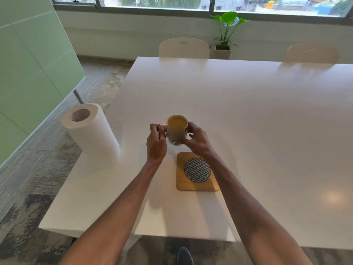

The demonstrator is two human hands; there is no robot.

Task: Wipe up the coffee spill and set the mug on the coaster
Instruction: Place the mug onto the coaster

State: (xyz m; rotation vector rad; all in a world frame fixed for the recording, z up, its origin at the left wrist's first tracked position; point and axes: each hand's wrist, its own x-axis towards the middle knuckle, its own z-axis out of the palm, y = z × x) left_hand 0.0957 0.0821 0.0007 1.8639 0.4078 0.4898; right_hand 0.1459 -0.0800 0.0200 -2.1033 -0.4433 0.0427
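A pale mug (177,133) with dark markings, full of light brown coffee, is held between both hands just beyond the coaster. My left hand (157,140) pinches its handle on the left side. My right hand (196,137) wraps the mug's right wall. Whether the mug's base touches the white table (248,115) is hard to tell. The coaster (196,172), a square wooden board with a round woven disc in its middle, lies flat on the table right in front of the mug. No coffee spill shows on the table.
A roll of paper towel (90,133) stands upright at the table's left edge. Two white chairs (184,47) sit at the far side, with a potted plant (226,31) under the window. A green glass partition (28,69) is at left.
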